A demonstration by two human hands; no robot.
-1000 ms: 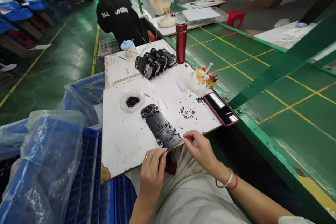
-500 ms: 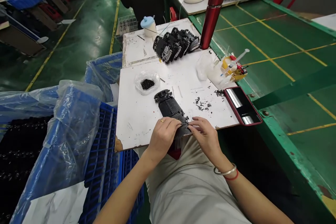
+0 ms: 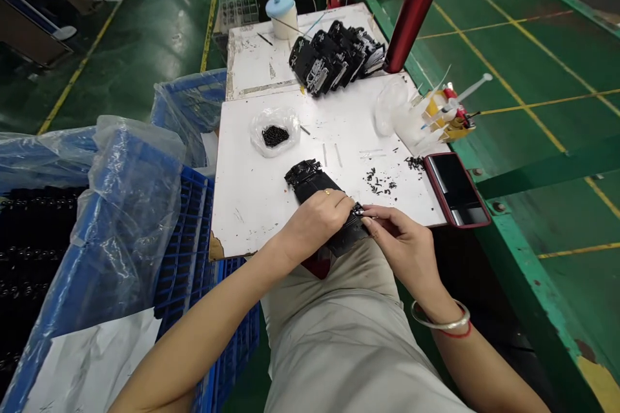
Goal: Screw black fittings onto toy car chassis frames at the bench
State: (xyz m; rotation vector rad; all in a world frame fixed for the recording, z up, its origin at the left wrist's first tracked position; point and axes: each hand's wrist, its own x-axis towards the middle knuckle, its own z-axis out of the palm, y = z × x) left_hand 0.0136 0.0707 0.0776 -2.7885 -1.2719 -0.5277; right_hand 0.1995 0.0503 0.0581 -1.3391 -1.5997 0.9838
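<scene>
Where the left fingers touch, the black chassis lies underneath.

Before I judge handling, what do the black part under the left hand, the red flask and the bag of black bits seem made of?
Black part: probably moulded plastic, mostly matte, judging by its fine raised detail. Red flask: likely coated metal, given its smooth metallic sheen. Bag: apparently thin translucent plastic film, shiny and crinkled.

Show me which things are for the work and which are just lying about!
Likely for the work:
black base, under the left hand
bagged black bits
loose bits
leaning black units

Likely just lying about:
phone
flask
lidded cup
</scene>
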